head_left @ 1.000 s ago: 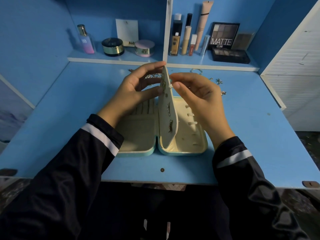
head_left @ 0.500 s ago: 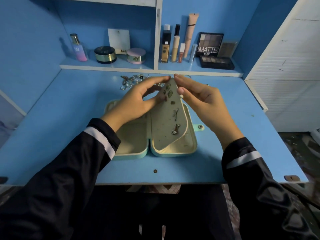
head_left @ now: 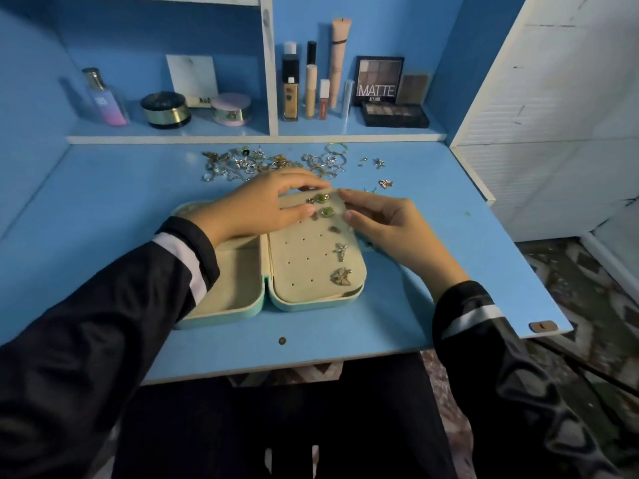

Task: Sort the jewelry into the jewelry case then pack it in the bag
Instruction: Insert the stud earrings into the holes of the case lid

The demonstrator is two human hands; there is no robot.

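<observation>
Pinching grips from both sides hold the far end of the earring panel (head_left: 304,264). In the head view, the left hand (head_left: 266,209) curls its fingers over the panel's top edge, with the thumb pressing the face beside the green earrings (head_left: 320,198). The right hand (head_left: 387,223) sets its forefinger on the top right corner and its thumb against the side edge. Both grips are closed on the panel itself, probably to keep it flat and steady over the right half of the jewelry case (head_left: 221,321) so that studs can be pushed through its holes.

The case lies open on the bench (head_left: 103,209) directly in front of the person, with its hinge running toward them. Its cream-lined left half is partly covered by the left sleeve (head_left: 173,264). Earrings run down the panel's right side and end in a butterfly earring (head_left: 341,276) near the front. Most of the holes are unfilled.

Much of the sorting appears to lie ahead. A heap of loose jewelry (head_left: 249,164) sits on the bench just beyond the hands, at the foot of the shelf (head_left: 173,138), within easy reach for picking. A stray charm (head_left: 385,183) lies to its right. No bag is in view.
</observation>
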